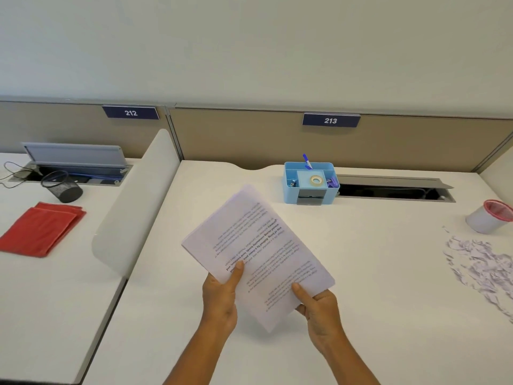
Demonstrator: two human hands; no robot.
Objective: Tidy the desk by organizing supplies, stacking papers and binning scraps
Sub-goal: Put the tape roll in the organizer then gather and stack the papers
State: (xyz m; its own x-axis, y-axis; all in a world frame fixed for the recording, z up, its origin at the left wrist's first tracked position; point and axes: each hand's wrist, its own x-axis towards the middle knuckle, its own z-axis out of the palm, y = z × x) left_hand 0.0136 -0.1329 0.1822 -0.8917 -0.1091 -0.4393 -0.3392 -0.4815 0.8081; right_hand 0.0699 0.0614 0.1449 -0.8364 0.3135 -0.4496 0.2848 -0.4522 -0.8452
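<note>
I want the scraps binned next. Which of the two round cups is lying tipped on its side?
The black mesh cup on the neighbouring desk lies on its side; the red-lined white cup near the scraps stands upright.

That white printed paper stack (pixel 258 257) is looking thin and matt, the smooth off-white laminate desk (pixel 388 273) is showing a soft sheen, and the light-blue plastic organizer (pixel 310 182) at 12 o'clock is looking slightly glossy.
</note>
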